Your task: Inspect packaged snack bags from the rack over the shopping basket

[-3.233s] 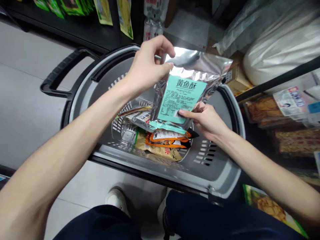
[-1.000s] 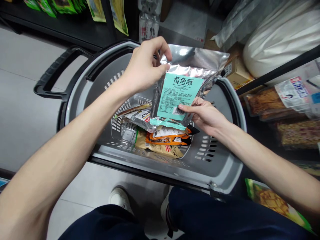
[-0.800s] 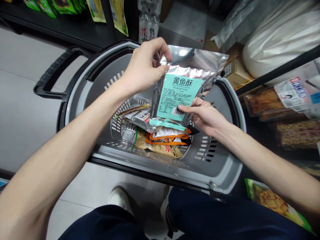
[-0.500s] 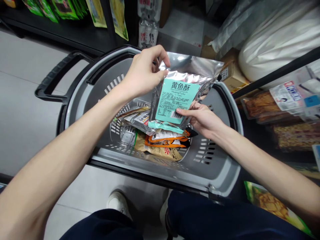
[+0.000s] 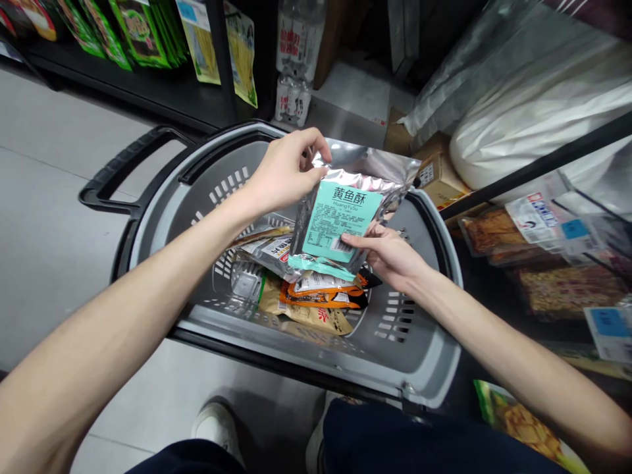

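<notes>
Pinches the upper left corner of a turquoise-labelled silver pouch (image 5: 348,217) between thumb and fingertips of the left hand (image 5: 286,171), and clamps the lower right side with the right hand (image 5: 392,260), laying the thumb flat on the front. Reads "HuangYuSu" there, in Latin letters beneath larger characters. Tilts it face-up over a grey basket (image 5: 434,368); cannot tell whether touching the packets below. Includes among these a silver-and-white packet (image 5: 269,251), an orange-and-black packet (image 5: 323,301) and, lowest, a tan packet (image 5: 316,319). Extends at the upper left into a black handle (image 5: 121,164). Stands close by in dark trousers (image 5: 415,434) and a white shoe (image 5: 214,428). Faces, farther off, a cardboard box (image 5: 439,181) beside a white sack (image 5: 518,135), then wrapped bottles (image 5: 293,99) and hanging green packets (image 5: 141,33).
</notes>
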A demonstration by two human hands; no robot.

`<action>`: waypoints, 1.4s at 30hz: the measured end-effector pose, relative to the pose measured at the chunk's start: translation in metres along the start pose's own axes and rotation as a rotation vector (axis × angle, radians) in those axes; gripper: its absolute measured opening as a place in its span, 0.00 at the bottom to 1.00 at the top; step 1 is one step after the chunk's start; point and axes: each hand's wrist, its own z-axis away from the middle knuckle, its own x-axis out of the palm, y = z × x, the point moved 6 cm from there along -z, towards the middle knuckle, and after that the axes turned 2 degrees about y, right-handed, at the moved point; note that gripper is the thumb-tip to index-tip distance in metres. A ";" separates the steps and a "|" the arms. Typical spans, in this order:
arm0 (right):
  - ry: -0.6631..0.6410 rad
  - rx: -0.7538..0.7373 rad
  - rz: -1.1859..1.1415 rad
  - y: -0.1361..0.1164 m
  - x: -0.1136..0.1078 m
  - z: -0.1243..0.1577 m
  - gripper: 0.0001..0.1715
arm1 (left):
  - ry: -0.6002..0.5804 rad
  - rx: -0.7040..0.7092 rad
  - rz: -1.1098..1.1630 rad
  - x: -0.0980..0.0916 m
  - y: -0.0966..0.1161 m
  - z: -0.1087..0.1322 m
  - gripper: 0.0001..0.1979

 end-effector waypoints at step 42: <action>0.124 -0.266 0.055 -0.013 -0.008 0.001 0.16 | 0.027 0.053 -0.043 0.005 0.004 0.005 0.14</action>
